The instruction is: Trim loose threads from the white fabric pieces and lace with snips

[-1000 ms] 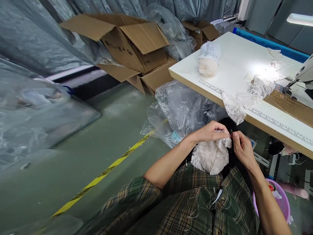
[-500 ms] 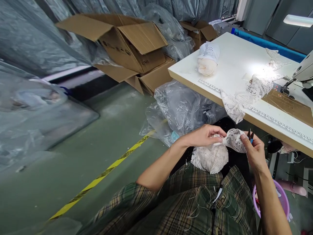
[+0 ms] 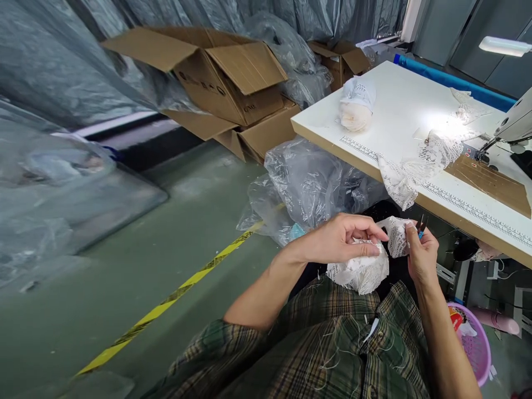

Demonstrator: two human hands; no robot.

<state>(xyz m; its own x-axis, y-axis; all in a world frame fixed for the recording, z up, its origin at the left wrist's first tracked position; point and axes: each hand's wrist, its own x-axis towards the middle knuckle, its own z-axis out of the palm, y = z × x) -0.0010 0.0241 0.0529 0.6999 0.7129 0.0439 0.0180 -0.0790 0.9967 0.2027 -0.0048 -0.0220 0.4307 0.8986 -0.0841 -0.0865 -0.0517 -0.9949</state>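
White lace lies bundled (image 3: pixel 359 271) on my lap, and a strip of lace (image 3: pixel 398 235) rises from beside it to my right hand. My right hand (image 3: pixel 421 252) pinches that strip between thumb and finger. Small blue-handled thread snips (image 3: pixel 421 228) are held in the same hand, their dark blades pointing up. Over the bundle, my left hand (image 3: pixel 347 238) has its thumb and fingers apart, the fingertips close to the strip. Whether the thumb touches the bundle I cannot tell.
A white sewing table (image 3: pixel 318 119) carries a sewing machine (image 3: pixel 513 124), more lace (image 3: pixel 401 180) hanging over its edge, and a rolled pale bundle (image 3: pixel 356 105). Cardboard boxes (image 3: pixel 233 83) and plastic bags (image 3: pixel 311 177) lie left of it. A purple basket (image 3: pixel 482 354) stands at lower right.
My left fingers have parted from their pinch on the lace. My right hand has moved slightly left with the strip and snips, and the stretch between the hands is shorter.
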